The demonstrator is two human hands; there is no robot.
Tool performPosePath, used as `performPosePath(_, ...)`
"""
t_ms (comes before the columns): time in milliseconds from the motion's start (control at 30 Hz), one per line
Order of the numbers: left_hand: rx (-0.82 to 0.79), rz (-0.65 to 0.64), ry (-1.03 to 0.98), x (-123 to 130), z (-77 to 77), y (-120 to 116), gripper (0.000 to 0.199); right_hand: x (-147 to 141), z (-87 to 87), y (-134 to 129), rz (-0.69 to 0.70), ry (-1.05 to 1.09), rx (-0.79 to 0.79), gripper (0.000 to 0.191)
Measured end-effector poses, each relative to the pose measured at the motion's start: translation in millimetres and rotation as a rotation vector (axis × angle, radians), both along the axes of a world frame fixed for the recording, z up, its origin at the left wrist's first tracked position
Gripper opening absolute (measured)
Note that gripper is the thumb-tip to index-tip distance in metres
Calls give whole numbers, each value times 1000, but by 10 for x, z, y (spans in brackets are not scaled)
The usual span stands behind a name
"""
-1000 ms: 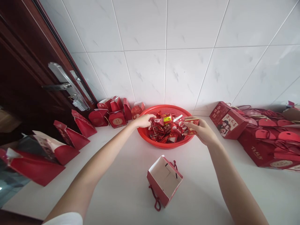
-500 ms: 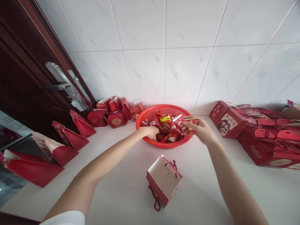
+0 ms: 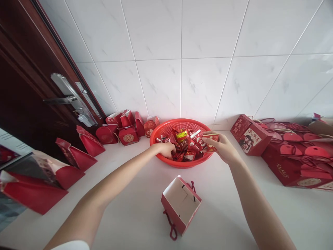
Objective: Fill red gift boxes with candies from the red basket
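Note:
A red plastic basket (image 3: 182,165) by the tiled wall holds several red-wrapped sweets (image 3: 186,142), one with a yellow label. My left hand (image 3: 167,150) reaches into the left side of the basket, its fingers curled down among the wrappers; their tips are hidden. Over the basket's right rim, my right hand (image 3: 225,147) pinches a red packet (image 3: 210,141) with gold print between thumb and fingers. In front of the basket, an open red gift box (image 3: 181,205) with a white inside and dark red cord handles stands on the white tabletop.
Several red gift boxes (image 3: 128,135) stand along the back left, and open red boxes (image 3: 70,154) line the left edge by a dark door with a metal handle (image 3: 73,99). At the right are a printed box (image 3: 250,135) and several corded boxes (image 3: 296,163).
The view has shifted slightly. My left hand stays in the basket with barely any movement, and my right hand still holds the red packet over the right rim.

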State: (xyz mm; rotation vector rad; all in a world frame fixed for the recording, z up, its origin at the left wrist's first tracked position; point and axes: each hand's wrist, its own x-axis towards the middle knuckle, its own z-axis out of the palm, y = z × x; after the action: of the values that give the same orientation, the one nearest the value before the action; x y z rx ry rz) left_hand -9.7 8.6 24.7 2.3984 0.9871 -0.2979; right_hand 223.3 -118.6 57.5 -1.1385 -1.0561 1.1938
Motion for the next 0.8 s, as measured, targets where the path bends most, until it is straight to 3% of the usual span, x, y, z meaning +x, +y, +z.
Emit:
performPosePath(167, -228, 105, -217, -100, 21, 53, 8, 0, 15, -6, -16, 31, -1, 50)
performPosePath(333, -345, 205, -462, -175, 44, 107, 31, 14, 11, -2, -19, 32, 6, 49)
performPosePath(433, -336, 246, -541, -152, 74, 113, 41, 21, 12, -2, -13, 26, 11, 47)
performPosePath(633, -162, 218, -599, -25, 163, 47, 32, 25, 26, -7, -27, 39, 9, 49)
performPosePath(800, -128, 207, -573, 60, 210, -12, 32, 46, 36, -4, -39, 47, 3, 51)
